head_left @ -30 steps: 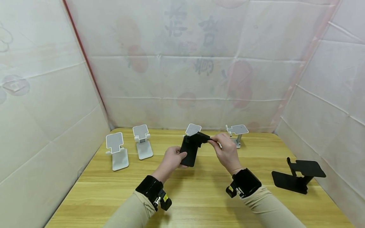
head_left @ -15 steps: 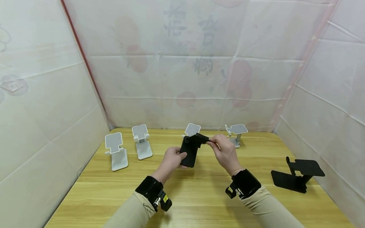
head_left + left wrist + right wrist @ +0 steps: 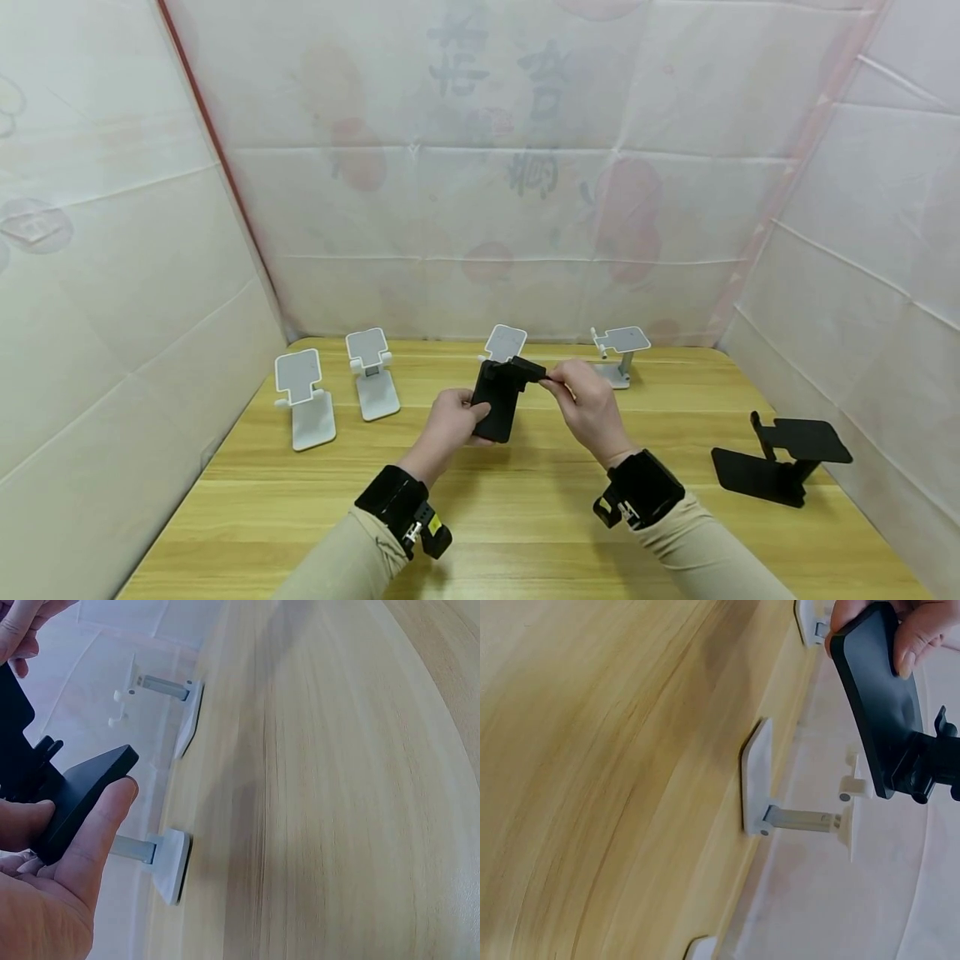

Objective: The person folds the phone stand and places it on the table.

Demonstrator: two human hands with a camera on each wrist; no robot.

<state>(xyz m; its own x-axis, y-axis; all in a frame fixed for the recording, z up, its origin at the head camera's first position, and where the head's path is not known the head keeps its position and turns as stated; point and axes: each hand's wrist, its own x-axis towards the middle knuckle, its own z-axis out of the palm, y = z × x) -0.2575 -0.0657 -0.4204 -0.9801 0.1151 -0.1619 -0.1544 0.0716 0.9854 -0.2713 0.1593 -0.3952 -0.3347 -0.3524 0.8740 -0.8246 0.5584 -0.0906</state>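
Fingers of the left hand (image 3: 448, 421) curl round the black phone stand (image 3: 497, 398) in the middle of the frame; the right hand (image 3: 592, 406) pinches its top plate. One white stand (image 3: 505, 342) behind is partly hidden

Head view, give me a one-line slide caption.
Both hands, left and right, hold a black phone stand above a wooden table.

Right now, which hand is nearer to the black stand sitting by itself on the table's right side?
The right hand. It pinches the top plate of the held black stand at centre, with the lone black stand off to its right. The left hand grips the held stand's base, farther away.
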